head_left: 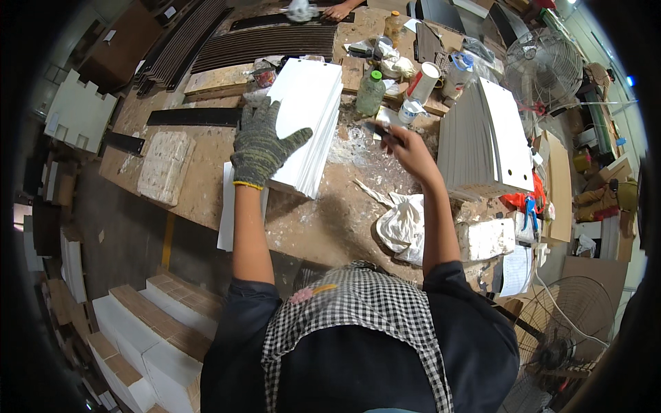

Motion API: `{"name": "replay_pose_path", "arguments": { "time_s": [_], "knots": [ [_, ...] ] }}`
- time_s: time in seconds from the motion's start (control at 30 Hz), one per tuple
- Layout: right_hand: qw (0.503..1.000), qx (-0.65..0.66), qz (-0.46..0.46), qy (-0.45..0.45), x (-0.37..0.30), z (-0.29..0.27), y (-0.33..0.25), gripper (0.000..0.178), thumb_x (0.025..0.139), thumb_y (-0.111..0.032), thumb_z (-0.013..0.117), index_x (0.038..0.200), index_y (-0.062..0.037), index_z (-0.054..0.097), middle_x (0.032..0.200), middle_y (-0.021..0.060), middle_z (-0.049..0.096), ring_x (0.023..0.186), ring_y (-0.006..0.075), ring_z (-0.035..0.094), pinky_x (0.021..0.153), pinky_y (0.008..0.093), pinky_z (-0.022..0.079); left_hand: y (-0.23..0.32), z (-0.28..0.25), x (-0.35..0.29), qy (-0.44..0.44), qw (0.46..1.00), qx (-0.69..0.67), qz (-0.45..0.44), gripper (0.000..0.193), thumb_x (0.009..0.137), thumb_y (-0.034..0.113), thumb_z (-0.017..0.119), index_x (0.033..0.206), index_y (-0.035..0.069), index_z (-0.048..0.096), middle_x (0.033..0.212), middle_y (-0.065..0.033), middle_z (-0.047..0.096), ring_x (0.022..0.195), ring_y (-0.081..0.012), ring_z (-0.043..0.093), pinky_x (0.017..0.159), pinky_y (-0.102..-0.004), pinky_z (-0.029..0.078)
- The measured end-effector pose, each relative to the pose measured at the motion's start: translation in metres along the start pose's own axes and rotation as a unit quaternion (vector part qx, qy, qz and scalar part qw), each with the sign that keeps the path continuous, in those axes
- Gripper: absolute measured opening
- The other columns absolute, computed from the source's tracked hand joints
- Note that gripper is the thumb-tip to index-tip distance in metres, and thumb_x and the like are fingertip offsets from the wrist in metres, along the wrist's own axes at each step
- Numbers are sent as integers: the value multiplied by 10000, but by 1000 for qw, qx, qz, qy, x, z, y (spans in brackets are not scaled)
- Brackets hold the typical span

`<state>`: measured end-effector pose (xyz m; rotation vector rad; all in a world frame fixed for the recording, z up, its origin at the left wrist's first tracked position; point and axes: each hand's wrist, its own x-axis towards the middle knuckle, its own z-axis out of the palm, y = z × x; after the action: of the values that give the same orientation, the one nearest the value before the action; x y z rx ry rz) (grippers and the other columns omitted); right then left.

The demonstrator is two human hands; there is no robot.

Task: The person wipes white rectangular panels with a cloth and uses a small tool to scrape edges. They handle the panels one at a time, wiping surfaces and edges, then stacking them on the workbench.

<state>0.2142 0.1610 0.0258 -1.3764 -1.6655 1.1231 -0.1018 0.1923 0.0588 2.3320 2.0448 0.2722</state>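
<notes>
My left hand [265, 146], in a grey-green knitted glove with a yellow cuff, rests flat with fingers spread on a tall stack of white panels [308, 103]. Bare and closed, my right hand [412, 153] grips a small dark flat-bladed tool [383, 131] above the paint-spattered workbench [330, 224]; its exact kind is unclear. Just beyond that hand are a bottle with a green cap [370, 94] and a small white tub [411, 110]. A white cloth [403, 226] lies nearer to me, beside my right forearm.
A second stack of white panels [485, 138] stands to the right, with a fan [544, 65] behind it. Dark strips [265, 49] cover the far left, where a co-worker's hand [337, 12] reaches in. A white-spattered block [165, 167] sits at the left edge.
</notes>
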Motion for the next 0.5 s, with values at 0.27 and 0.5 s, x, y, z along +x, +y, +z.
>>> {"name": "replay_pose_path", "arguments": {
  "time_s": [0.27, 0.5],
  "knots": [
    [980, -171, -10, 98, 145, 0, 10, 303, 985, -194, 642, 1278, -193, 721, 732, 51, 671, 648, 109, 553, 622, 308, 450, 8, -15, -3, -44, 998, -50, -21, 1008, 798, 705, 703, 1522, 64, 418, 1610, -160, 353, 1467, -424, 325, 1214, -505, 291],
    [957, -261, 6, 127, 171, 10, -11, 280, 961, -244, 672, 1231, -205, 736, 829, 190, 698, 648, 308, 640, 661, 383, 507, 1, -8, -5, -34, 997, -62, -29, 1000, 789, 691, 720, 1517, 69, 434, 1611, -153, 352, 1446, -357, 383, 1205, -476, 317]
  ]
}}
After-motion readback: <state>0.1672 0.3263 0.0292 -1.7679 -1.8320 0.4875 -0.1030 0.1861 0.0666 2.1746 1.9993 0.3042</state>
